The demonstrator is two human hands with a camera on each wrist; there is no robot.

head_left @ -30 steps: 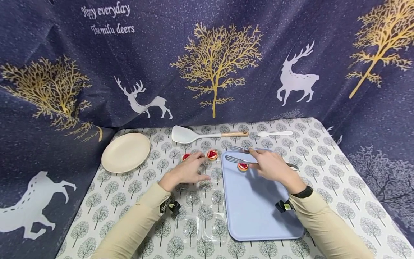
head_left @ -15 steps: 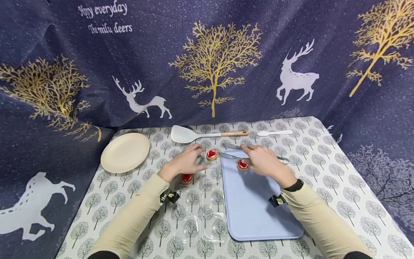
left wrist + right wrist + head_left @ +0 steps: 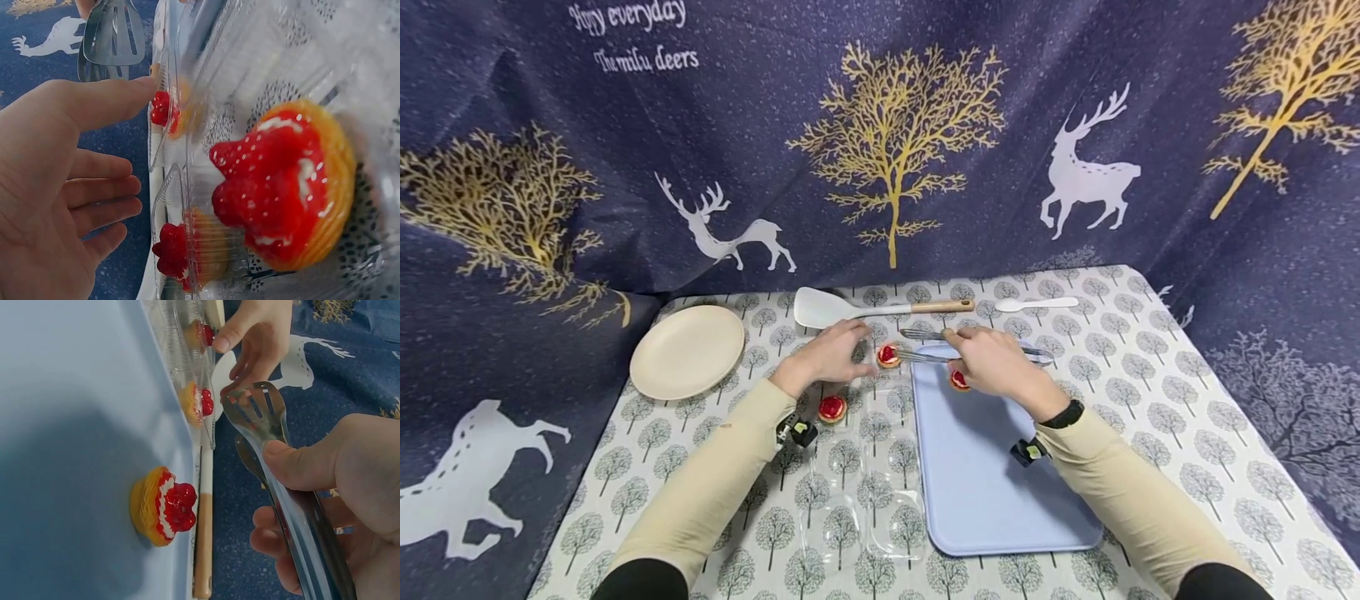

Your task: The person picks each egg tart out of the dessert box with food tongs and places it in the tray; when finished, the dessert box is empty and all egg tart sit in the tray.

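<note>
My right hand (image 3: pixel 996 364) grips metal slotted tongs (image 3: pixel 259 415), whose tips are spread apart and reach left past the blue tray to the far right tart. A fruit tart (image 3: pixel 164 506) with a red, glossy top sits on the tray (image 3: pixel 1011 500), below the right hand. In the clear plastic container (image 3: pixel 865 533), one tart (image 3: pixel 832 409) lies nearer me and another tart (image 3: pixel 888 356) lies far right. A third container tart (image 3: pixel 187 253) shows in the left wrist view; the left hand hides it from the head. My left hand (image 3: pixel 827 358), fingers relaxed and holding nothing, hovers over the container's far left part.
A beige plate (image 3: pixel 687 353) lies at the back left. Along the back edge are a white spatula (image 3: pixel 827 308) with a wooden handle and a small white spoon (image 3: pixel 1037 304). A dark patterned cloth (image 3: pixel 737 125) hangs behind the table.
My right hand has moved left with the tongs, bringing their tips from over the tray to the far right container tart. My left hand has shifted farther back, uncovering the nearer tart.
</note>
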